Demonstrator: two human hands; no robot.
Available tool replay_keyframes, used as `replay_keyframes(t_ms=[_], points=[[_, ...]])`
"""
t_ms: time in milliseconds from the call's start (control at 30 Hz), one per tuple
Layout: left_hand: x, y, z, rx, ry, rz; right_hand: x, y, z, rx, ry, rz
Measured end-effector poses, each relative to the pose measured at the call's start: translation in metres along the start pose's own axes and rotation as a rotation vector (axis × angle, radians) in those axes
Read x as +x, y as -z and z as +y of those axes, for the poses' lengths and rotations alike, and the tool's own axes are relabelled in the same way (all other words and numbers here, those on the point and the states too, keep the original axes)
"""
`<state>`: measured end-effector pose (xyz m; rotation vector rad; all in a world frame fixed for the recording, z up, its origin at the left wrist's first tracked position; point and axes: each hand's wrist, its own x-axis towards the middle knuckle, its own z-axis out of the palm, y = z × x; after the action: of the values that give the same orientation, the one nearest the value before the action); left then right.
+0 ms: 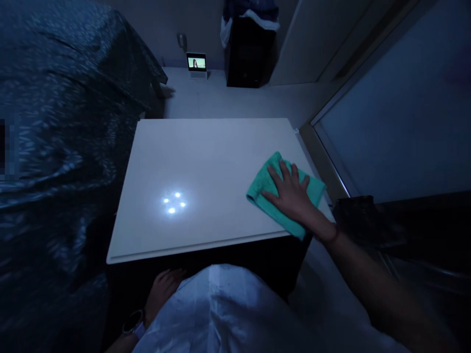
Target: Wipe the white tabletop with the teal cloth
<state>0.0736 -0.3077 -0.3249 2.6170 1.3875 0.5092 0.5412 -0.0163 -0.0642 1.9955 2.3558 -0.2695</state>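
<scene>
My right hand (290, 193) lies flat with fingers spread on a green cloth (263, 189). The cloth is partly folded, on the right part of a white tabletop (206, 157), and one corner hangs over the near edge. My left hand (165, 289) rests low beside my white clothing (228, 299), below the table's near edge. Its fingers look extended and hold nothing that I can see, though the spot is dark. A watch (133, 321) is on the left wrist.
A dark patterned cover (66, 122) drapes over furniture at the left. Beyond the table, a small lit screen (196, 63) stands on the floor (191, 100) near a black box-shaped unit (250, 54) topped with fabric. A pale panel (397, 122) stands at the right. Light spots reflect off the tabletop.
</scene>
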Motion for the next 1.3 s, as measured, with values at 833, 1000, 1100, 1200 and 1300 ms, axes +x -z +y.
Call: replay_keyframes(t_ms=[833, 1000, 1100, 1200, 1300], points=[[0.024, 0.019, 0.016, 0.092, -0.036, 0.113, 0.05, 0.004, -0.014, 0.027, 0.209, 0.049], [0.018, 0.012, 0.013, 0.075, -0.017, 0.113, -0.044, -0.013, -0.024, 0.013, 0.305, -0.039], [0.019, 0.013, 0.013, 0.066, -0.023, 0.123, -0.057, -0.011, -0.04, 0.015, 0.317, -0.091], [0.021, 0.017, 0.015, 0.067, -0.033, 0.114, -0.028, -0.001, -0.058, 0.031, 0.331, -0.104], [0.019, 0.019, 0.016, 0.058, -0.029, 0.092, 0.033, 0.009, -0.073, 0.058, 0.326, -0.069]])
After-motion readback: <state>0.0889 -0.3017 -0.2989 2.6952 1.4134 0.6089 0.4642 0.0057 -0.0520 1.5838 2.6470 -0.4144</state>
